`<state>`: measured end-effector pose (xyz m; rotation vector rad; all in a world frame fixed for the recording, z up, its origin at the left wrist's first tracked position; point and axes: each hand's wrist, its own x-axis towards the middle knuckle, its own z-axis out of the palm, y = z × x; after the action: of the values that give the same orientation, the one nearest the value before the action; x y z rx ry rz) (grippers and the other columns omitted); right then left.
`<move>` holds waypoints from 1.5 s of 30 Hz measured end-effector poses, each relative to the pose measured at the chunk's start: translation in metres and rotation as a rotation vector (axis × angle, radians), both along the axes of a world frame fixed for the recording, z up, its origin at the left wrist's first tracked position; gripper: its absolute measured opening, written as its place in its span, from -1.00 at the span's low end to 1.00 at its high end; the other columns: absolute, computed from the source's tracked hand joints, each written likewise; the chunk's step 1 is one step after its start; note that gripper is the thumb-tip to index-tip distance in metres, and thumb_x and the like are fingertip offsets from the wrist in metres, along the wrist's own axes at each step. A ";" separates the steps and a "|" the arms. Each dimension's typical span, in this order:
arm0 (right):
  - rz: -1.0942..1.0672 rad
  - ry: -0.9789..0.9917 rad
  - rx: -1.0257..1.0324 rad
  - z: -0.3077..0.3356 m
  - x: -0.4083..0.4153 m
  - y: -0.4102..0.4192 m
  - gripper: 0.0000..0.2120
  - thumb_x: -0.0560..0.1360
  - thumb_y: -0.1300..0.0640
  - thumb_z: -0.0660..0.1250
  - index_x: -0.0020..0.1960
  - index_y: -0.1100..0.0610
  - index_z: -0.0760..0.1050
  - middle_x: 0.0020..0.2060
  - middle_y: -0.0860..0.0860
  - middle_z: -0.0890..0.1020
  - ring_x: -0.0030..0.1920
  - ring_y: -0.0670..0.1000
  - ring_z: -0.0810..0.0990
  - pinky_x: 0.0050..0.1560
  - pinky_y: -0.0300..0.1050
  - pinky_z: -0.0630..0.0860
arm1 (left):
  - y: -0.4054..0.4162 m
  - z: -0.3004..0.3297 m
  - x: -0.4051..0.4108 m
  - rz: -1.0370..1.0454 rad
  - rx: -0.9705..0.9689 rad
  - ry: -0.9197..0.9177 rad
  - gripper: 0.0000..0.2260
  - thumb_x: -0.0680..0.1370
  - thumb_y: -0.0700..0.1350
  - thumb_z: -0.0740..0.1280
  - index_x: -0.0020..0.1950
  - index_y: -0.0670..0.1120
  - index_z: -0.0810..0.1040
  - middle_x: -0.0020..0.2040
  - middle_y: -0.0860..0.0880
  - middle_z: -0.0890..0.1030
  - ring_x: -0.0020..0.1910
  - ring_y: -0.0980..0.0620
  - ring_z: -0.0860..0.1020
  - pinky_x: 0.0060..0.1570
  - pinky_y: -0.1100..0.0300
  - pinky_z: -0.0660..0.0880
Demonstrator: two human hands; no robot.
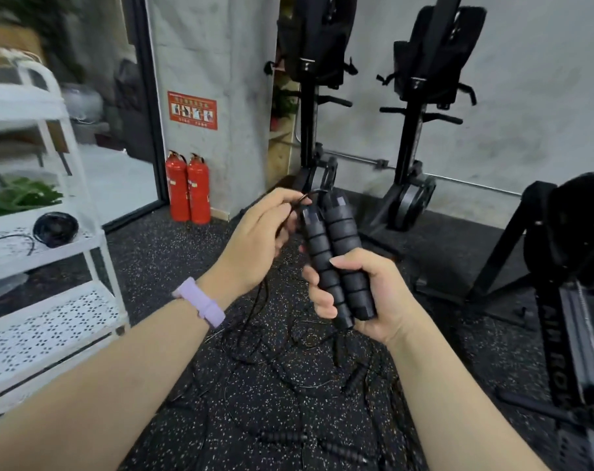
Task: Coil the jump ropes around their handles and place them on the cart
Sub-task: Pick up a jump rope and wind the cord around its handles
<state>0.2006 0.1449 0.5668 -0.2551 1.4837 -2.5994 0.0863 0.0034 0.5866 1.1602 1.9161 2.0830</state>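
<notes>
My right hand (367, 294) grips two black ribbed jump-rope handles (333, 246) side by side, pointing up and slightly left. My left hand (258, 239) pinches the thin black rope (304, 198) next to the handles' top ends; from there the rope hangs down to the floor. More black jump ropes (288, 362) lie tangled on the speckled floor below my hands, with loose handles (282, 436) near the bottom. The white cart (50, 321) stands at the left; a coiled black rope (55, 229) sits on its middle shelf.
Two red fire extinguishers (188, 188) stand by the concrete pillar. Black rowing machines stand upright against the back wall (414, 130), and another (567, 266) is at the right. A glass door is behind the cart. A green leafy item (20, 195) lies on a cart shelf.
</notes>
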 end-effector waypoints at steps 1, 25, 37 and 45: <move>-0.012 -0.013 0.003 -0.009 -0.002 0.001 -0.39 0.33 0.12 0.51 0.30 0.21 0.36 -0.18 0.16 0.49 -0.37 0.04 0.40 -0.39 -0.11 0.32 | -0.001 -0.010 -0.002 0.005 0.008 -0.034 -0.72 0.72 -0.17 0.07 0.17 -0.11 0.58 -0.27 -0.05 0.45 -0.41 0.10 0.30 -0.46 0.24 0.17; 0.239 -0.231 -0.541 -0.153 -0.057 0.023 -0.42 0.67 -0.14 0.21 0.57 0.17 0.31 0.01 0.13 0.45 -0.34 -0.06 0.40 -0.48 -0.25 0.28 | 0.016 -0.165 -0.044 0.390 -0.325 -0.100 -0.69 0.73 0.04 0.02 -0.06 -0.05 0.43 -0.33 0.05 0.44 -0.35 0.07 0.39 -0.24 0.08 0.37; -0.460 -0.249 0.838 -0.165 -0.073 0.016 -0.74 0.54 -0.05 0.47 0.16 -0.29 0.50 -0.02 -0.38 0.66 0.04 -0.41 0.56 -0.07 -0.55 0.37 | 0.007 -0.179 -0.031 0.372 -1.362 0.384 -0.81 0.70 -0.03 0.08 0.04 -0.02 0.46 0.01 -0.10 0.63 -0.02 -0.16 0.64 -0.15 0.07 0.41; -0.364 -0.473 0.438 -0.171 -0.068 0.030 -0.52 0.49 -0.13 0.50 0.26 0.15 0.53 -0.09 0.02 0.63 -0.37 -0.09 0.54 -0.41 -0.26 0.44 | -0.002 -0.186 -0.048 0.388 -1.166 0.202 -0.63 0.71 0.12 -0.01 -0.04 -0.06 0.44 -0.21 -0.07 0.62 -0.23 -0.11 0.63 -0.19 0.07 0.55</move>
<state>0.1324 0.1750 0.3956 0.6818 1.9675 -2.2367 0.0387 0.0015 0.4009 0.7148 2.8883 0.5533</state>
